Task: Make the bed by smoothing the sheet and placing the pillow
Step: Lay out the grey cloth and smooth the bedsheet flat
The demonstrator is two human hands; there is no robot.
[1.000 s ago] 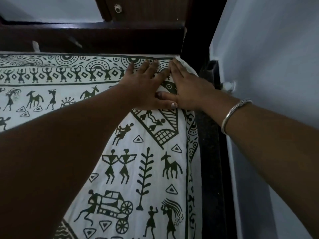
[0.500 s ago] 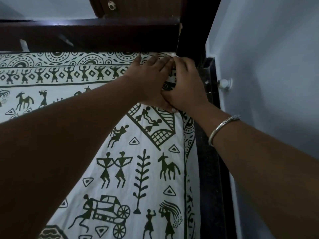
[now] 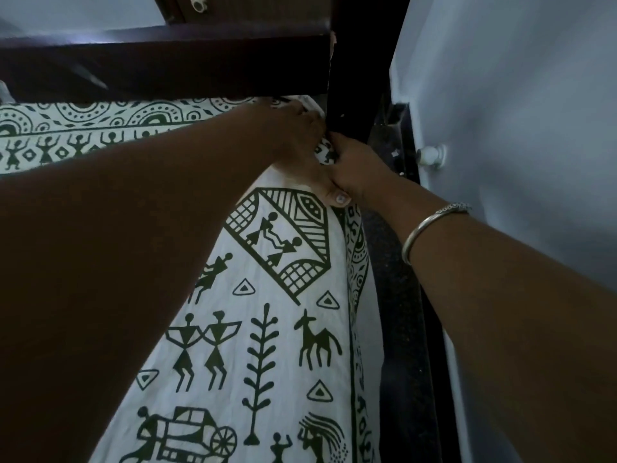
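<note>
- sheet (image 3: 287,362), white with dark folk figures, lies flat over the bed up to the headboard (image 3: 167,68).
- left hand (image 3: 293,138) is at the sheet's far right corner, fingers bent together over a bunched fold, thumb (image 3: 334,192) flat on the cloth.
- right hand (image 3: 360,168) touches the left, at the sheet's edge by the post (image 3: 354,78); its fingers are hidden, so their grip can't be told.
- bangle (image 3: 424,228) on the right wrist.
</note>
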